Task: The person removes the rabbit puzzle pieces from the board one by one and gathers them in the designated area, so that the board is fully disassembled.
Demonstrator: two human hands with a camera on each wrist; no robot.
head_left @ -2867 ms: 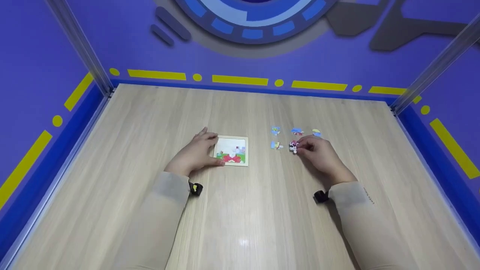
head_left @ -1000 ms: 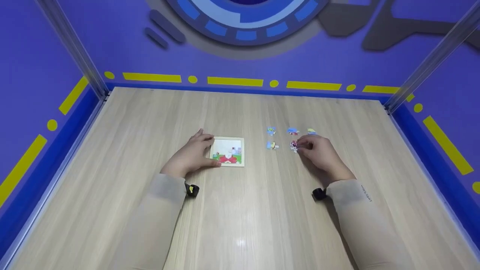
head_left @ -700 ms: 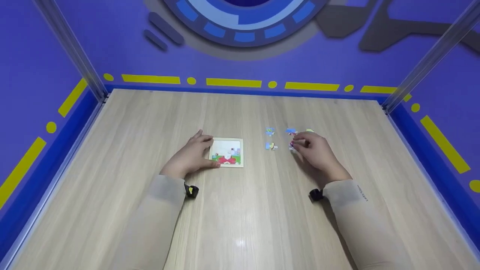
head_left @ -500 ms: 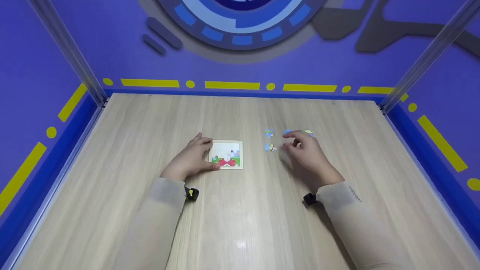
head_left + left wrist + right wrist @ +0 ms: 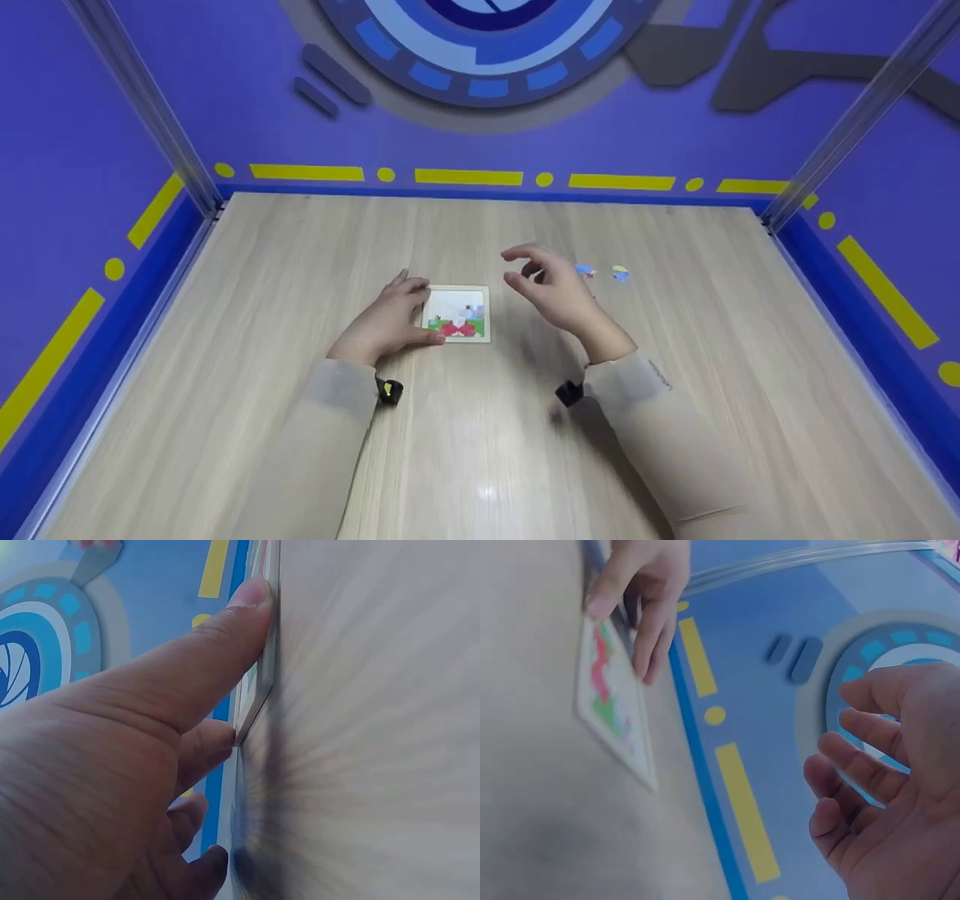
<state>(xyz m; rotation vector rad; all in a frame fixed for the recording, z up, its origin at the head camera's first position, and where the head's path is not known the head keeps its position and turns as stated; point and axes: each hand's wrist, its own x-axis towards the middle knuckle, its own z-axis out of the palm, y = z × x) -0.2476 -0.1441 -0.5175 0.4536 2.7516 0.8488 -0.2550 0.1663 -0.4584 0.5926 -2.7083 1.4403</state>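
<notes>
A small square jigsaw puzzle frame (image 5: 487, 319) lies on the table, partly filled along the bottom with red, green and white picture pieces. My left hand (image 5: 382, 319) holds its left side, thumb at the near corner and fingers at the far one. In the left wrist view the thumb (image 5: 244, 604) lies on the frame's edge. To the right of the frame my right hand (image 5: 555, 296) is raised with relaxed, parted fingers and nothing between them. Beyond it lie a blue and red puzzle piece (image 5: 585, 270) and a blue and yellow piece (image 5: 620, 273); other pieces are hidden by this hand.
The wood-grain table (image 5: 480, 450) is enclosed by blue-purple panels (image 5: 450, 142) at the back and both sides. Metal posts (image 5: 825, 142) stand at the back corners. A black wrist camera (image 5: 570, 394) sits at the right cuff, another at the left.
My right hand has let go of the pink and white puzzle piece and moved left toward the frame, its fingers spreading. My left hand stays on the frame. The head view has tilted up slightly.
</notes>
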